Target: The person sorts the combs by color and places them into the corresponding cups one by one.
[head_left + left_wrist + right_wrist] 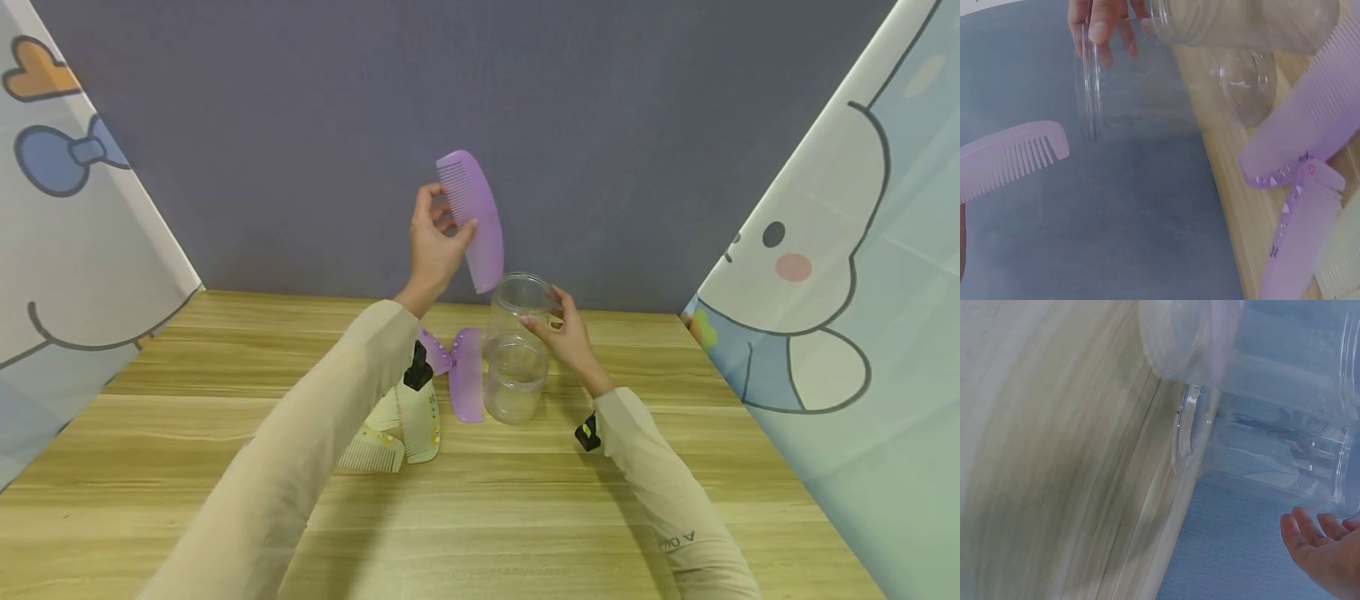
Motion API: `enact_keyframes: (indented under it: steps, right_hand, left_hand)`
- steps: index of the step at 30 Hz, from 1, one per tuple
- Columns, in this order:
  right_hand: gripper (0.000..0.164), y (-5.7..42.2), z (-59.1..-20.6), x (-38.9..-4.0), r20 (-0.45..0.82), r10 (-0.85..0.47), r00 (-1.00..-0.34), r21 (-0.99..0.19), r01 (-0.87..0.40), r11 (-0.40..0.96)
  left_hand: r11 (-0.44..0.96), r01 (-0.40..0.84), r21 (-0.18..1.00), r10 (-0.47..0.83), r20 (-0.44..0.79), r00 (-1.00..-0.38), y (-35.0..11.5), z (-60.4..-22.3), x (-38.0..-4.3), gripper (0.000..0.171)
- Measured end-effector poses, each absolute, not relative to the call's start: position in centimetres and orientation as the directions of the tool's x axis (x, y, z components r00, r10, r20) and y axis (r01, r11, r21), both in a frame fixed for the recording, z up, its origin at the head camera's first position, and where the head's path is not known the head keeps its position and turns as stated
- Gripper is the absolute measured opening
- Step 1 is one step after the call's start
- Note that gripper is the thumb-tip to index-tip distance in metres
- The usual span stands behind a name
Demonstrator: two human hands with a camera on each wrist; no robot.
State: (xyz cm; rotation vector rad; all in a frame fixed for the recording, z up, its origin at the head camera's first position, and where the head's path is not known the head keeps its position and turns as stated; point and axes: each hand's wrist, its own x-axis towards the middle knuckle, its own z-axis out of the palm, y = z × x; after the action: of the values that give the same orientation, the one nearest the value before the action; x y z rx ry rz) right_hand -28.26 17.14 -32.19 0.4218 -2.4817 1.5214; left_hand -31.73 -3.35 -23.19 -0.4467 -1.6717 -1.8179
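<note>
Raised in front of the dark backdrop, a purple comb is pinched by my left hand, its teeth toward the left. My right hand grips the rear clear plastic jar near its rim, thumb on the near side. That jar stands upright with its mouth open, just below and right of the raised comb. A second clear jar stands in front of it. Left of the jars lie two purple combs, overlapping in the left wrist view.
Several pale green combs lie on the wooden table, partly hidden under my left sleeve. A dark backdrop rises behind the table edge. Cartoon-printed panels flank both sides.
</note>
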Motion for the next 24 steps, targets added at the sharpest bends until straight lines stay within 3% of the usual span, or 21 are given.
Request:
enact_keyframes:
  steps: [4,11,24]
  right_hand:
    - [0.076,17.3,-32.5,-28.7,0.313,-0.134,-0.94,-0.844,-0.34,0.415]
    - [0.081,18.2,-34.5,-30.6,0.312,-0.128,-0.941,-0.847,-0.337,0.412]
    - [0.08,18.2,-35.0,-31.0,0.336,-0.117,-0.935,-0.823,-0.352,0.446]
  left_hand:
    - [-0.02,0.657,0.753,-0.217,0.638,-0.738,-2.6,-23.4,-32.4,0.046]
    - [-0.044,0.664,0.746,-0.216,0.642,-0.736,-1.5,-22.7,-30.5,0.044]
    - [-0.052,0.647,0.761,-0.205,0.626,-0.753,0.1,-23.6,-30.3,0.042]
